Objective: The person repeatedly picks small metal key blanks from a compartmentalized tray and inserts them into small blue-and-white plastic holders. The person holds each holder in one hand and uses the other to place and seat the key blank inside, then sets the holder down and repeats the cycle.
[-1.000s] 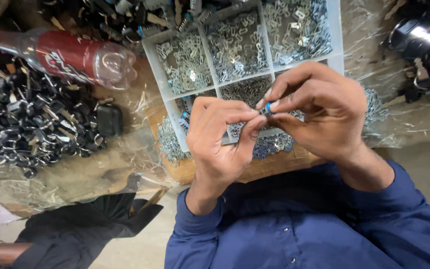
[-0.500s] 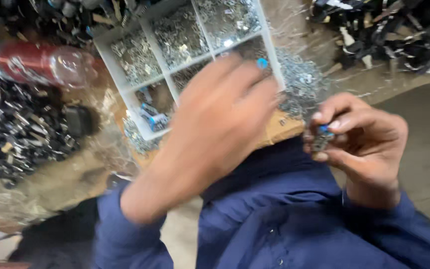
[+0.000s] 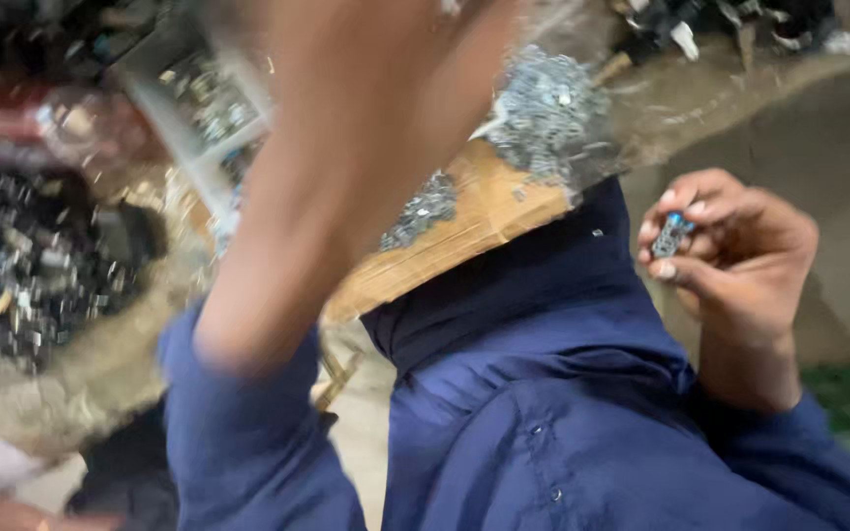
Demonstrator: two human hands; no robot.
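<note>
Nearest the camera, the right hand (image 3: 730,261) is held in front of the dark blue shirt (image 3: 563,393), to the right of the wooden board (image 3: 464,231). Its thumb and fingers are pinched together on a small metal part with a blue tip (image 3: 673,234), which is carried off the desk, well apart from the board.

The left hand (image 3: 376,108) is raised over the board, blurred by motion; whether its fingers are spread or closed cannot be told, and nothing can be seen held in it.

On the board, loose heaps of small silvery metal pieces (image 3: 548,113) are spread; a smaller heap lies towards the board's near edge. To the left of the board, a white compartment tray (image 3: 199,147) with more small pieces can be made out, and further left a pile of dark parts (image 3: 22,285), all heavily blurred.

For the handling to be done well, it is judged that the part should be kept pinched by its body with the blue tip left free, and that the left hand should be brought down precisely so that only one piece is taken from a heap.
</note>
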